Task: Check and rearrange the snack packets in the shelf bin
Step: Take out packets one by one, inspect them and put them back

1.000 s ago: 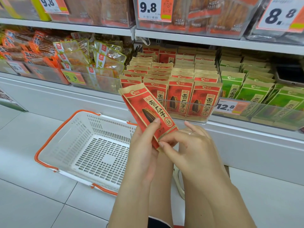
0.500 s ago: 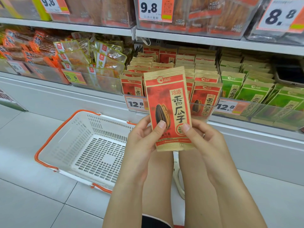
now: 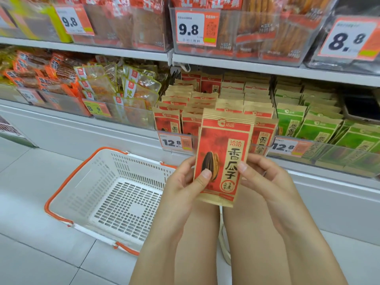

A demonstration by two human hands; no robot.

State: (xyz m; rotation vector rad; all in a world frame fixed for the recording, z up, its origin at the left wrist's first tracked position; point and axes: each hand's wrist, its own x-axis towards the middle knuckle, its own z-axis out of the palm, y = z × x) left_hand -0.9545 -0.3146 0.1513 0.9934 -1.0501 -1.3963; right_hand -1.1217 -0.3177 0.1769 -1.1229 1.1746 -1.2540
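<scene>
Held packet: a red sunflower-seed packet (image 3: pixel 223 159) stands upright in front of the person, printed face toward the camera, its long axis running up from the fingers.
Left hand: the left hand (image 3: pixel 183 183) pinches the packet's lower left edge, thumb curled onto the front face beside the printed seed, the other fingers hidden behind.
Right hand: the right hand (image 3: pixel 265 177) grips the lower right edge the same way, thumb on the front, fingers curled behind.
Shelf bin: the clear bin (image 3: pixel 261 148) of matching red packets (image 3: pixel 265 134) lies directly beyond and slightly above the fingertips; the held packet overlaps its front row in this view, and whether it touches cannot be told.
Key relation: the gap in the front row appears to sit straight ahead of the thumbs, so the packet would go forward and down, long axis kept vertical.
Nearer hand: both hands are about equally near the bin; neither has a clear advantage.
Step in hand: probably the check, with the front face being read.
Neighbours: green packets (image 3: pixel 316 132) fill the bin beyond the right hand; a white basket (image 3: pixel 67 194) with orange handles sits on the floor out past the left hand.
</scene>
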